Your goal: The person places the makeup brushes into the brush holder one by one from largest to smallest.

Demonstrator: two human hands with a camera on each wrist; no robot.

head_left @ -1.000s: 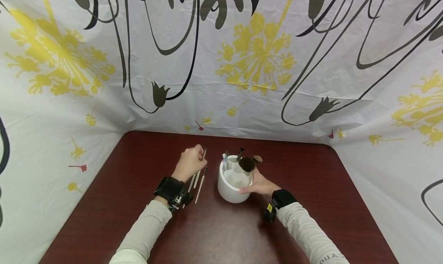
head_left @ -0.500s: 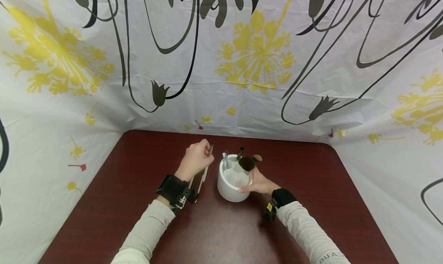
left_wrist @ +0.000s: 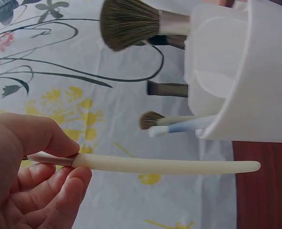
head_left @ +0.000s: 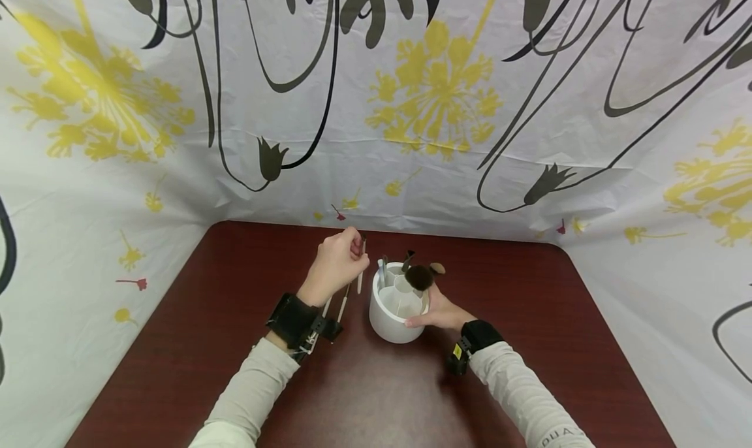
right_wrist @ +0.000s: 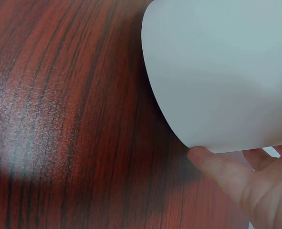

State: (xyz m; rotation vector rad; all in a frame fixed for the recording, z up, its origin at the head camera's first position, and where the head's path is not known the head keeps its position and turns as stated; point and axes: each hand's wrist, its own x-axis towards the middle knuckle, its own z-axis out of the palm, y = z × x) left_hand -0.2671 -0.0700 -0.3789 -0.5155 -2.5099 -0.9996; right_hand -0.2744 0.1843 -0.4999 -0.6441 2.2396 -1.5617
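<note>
My left hand (head_left: 336, 270) pinches a makeup brush (left_wrist: 164, 165) near its metal collar. Its cream handle hangs down in the head view, to the left of the white round brush holder (head_left: 390, 328) and apart from it. The bristles are mostly hidden by the fingers. My right hand (head_left: 444, 313) grips the holder's right side, with the thumb on the near wall; in the right wrist view the thumb (right_wrist: 205, 160) touches the white wall. Inside the holder stand a large fluffy brush (left_wrist: 129, 24), smaller brushes and a blue-and-white stick (left_wrist: 183, 125).
Slim brushes (head_left: 343, 309) lie on the dark red wooden table (head_left: 505, 272) under and beside my left wrist. A patterned white cloth (head_left: 352, 141) hangs behind the table's far edge. The holder has several compartments, some with bare floors showing.
My left hand has lifted the brush off the table and shifted right and slightly away, closer to the holder. The brush now hangs more upright. My right hand and the holder stay put.
</note>
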